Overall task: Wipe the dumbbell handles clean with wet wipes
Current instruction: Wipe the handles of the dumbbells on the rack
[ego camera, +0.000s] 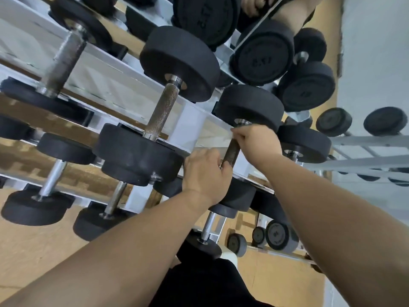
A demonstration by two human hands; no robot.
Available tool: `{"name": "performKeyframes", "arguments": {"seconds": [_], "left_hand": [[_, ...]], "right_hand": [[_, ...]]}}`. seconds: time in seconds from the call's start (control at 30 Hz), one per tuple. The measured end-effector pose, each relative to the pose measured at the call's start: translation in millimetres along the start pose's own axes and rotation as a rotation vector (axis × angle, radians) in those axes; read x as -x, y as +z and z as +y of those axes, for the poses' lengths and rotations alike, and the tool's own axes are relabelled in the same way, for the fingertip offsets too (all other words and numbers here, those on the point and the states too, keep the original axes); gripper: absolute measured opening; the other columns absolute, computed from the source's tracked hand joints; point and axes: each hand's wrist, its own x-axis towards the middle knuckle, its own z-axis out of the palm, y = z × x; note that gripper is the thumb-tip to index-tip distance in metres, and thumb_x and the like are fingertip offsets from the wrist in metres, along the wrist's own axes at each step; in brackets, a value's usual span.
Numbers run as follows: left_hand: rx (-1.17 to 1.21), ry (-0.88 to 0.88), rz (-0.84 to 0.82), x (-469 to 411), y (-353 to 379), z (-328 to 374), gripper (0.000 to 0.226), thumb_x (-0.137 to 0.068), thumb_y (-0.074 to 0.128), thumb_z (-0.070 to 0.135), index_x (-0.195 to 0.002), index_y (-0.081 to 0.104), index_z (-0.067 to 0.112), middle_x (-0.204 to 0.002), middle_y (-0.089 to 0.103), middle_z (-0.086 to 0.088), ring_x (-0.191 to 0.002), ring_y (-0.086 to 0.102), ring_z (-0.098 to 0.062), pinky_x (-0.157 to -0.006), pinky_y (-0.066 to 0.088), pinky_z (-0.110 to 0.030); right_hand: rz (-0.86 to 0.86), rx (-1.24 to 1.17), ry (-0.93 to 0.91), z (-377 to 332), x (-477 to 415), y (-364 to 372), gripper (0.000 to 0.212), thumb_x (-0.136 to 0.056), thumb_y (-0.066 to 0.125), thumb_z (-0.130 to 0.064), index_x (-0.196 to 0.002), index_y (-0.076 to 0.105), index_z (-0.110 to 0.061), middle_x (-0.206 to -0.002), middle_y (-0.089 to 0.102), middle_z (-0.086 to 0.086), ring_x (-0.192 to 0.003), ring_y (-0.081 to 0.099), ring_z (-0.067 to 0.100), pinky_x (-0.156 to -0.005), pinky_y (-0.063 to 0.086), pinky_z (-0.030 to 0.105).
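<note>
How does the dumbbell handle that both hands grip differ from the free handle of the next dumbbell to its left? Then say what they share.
The gripped handle has the left hand low down and the right hand near its top; the free handle is untouched. The gripped handle looks dark; the free handle silvery grey. Little of the gripped handle shows; the free handle shows whole. Both slant alike between black heads.

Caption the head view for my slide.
On the rack, the left hand and right hand both grip one dumbbell handle.
</note>
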Motion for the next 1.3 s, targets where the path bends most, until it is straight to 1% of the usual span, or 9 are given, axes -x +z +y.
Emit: {"name": "performKeyframes", "arguments": {"seconds": [0.1,0.3,0.5,0.63,0.7,0.87,0.97,1.17,1.3], "left_hand": [[-0.003,0.002,-0.008,-1,2,-1,0.037,-0.095,0.052,0.035,-0.069,0.027,0.029,-0.079,0.045,0.004,-0.082,0.039,-0.020,-0.080,0.037,-0.040],[0.027,0.009,-0.012,0,4,-3,0.034,-0.094,0.052,0.030,-0.069,0.030,0.028,-0.081,0.048,0.005,-0.085,0.041,-0.021,-0.085,0.037,-0.041],[0.034,0.031,0.021,0,5,-2,0.029,-0.088,0.042,0.038,-0.066,0.023,0.030,-0.073,0.040,0.007,-0.079,0.039,-0.021,-0.077,0.038,-0.041],[0.007,0.049,0.025,-1,6,-6,0.032,-0.090,0.049,0.032,-0.067,0.028,0.027,-0.071,0.034,0.012,-0.076,0.036,-0.019,-0.073,0.032,-0.039],[0.001,0.036,0.002,-2,7,-5,0.032,-0.091,0.050,0.034,-0.068,0.031,0.025,-0.071,0.037,0.011,-0.077,0.037,-0.019,-0.073,0.030,-0.038],[0.032,0.005,0.010,-4,7,-5,0.024,-0.086,0.047,0.032,-0.068,0.037,0.020,-0.069,0.042,0.007,-0.074,0.042,-0.021,-0.073,0.040,-0.044],[0.024,0.007,-0.005,-4,7,-5,0.022,-0.085,0.047,0.029,-0.068,0.038,0.019,-0.068,0.042,0.007,-0.074,0.042,-0.021,-0.071,0.037,-0.042],[0.022,-0.013,-0.024,-3,6,-4,0.019,-0.087,0.045,0.030,-0.071,0.039,0.024,-0.070,0.044,0.009,-0.075,0.045,-0.023,-0.070,0.042,-0.046],[-0.125,-0.014,0.037,3,2,11,0.007,-0.096,0.050,0.021,-0.089,0.051,0.019,-0.085,0.055,0.003,-0.085,0.052,-0.023,-0.075,0.046,-0.044]], "right_hand": [[0.049,-0.116,0.025,8,1,1,0.025,-0.099,0.055,-0.032,-0.115,0.074,-0.031,-0.110,0.074,-0.001,-0.102,0.066,0.027,-0.084,0.054,0.037],[-0.334,-0.123,-0.322,4,22,5,0.021,-0.092,0.061,-0.024,-0.103,0.077,-0.031,-0.100,0.074,-0.006,-0.090,0.065,0.019,-0.078,0.050,0.030],[0.120,-0.331,0.061,17,-6,10,0.019,-0.096,0.064,-0.027,-0.109,0.077,-0.024,-0.106,0.075,-0.005,-0.097,0.067,0.013,-0.089,0.053,0.031],[-0.138,-0.758,0.144,18,23,18,0.011,-0.088,0.075,-0.017,-0.098,0.079,-0.019,-0.076,0.070,-0.010,-0.061,0.059,-0.002,-0.066,0.050,0.019],[-0.283,-0.844,0.091,22,40,24,0.010,-0.086,0.077,-0.014,-0.094,0.080,-0.019,-0.078,0.074,-0.007,-0.068,0.066,0.004,-0.070,0.055,0.024],[-0.023,-0.963,0.156,27,20,35,0.017,-0.091,0.070,-0.015,-0.087,0.071,-0.031,-0.071,0.067,0.005,-0.059,0.057,0.019,-0.068,0.054,0.037],[0.141,-1.182,0.279,27,2,37,0.020,-0.093,0.066,-0.013,-0.084,0.068,-0.031,-0.063,0.057,-0.017,-0.061,0.050,0.008,-0.067,0.048,0.031],[-0.086,-1.235,0.264,24,48,48,0.015,-0.095,0.063,-0.019,-0.090,0.066,-0.033,-0.070,0.056,-0.010,-0.061,0.049,0.003,-0.064,0.040,0.021],[-0.005,-1.311,0.330,21,41,56,0.015,-0.098,0.058,-0.021,-0.090,0.063,-0.033,-0.084,0.062,-0.006,-0.074,0.057,0.010,-0.070,0.044,0.025]]}}
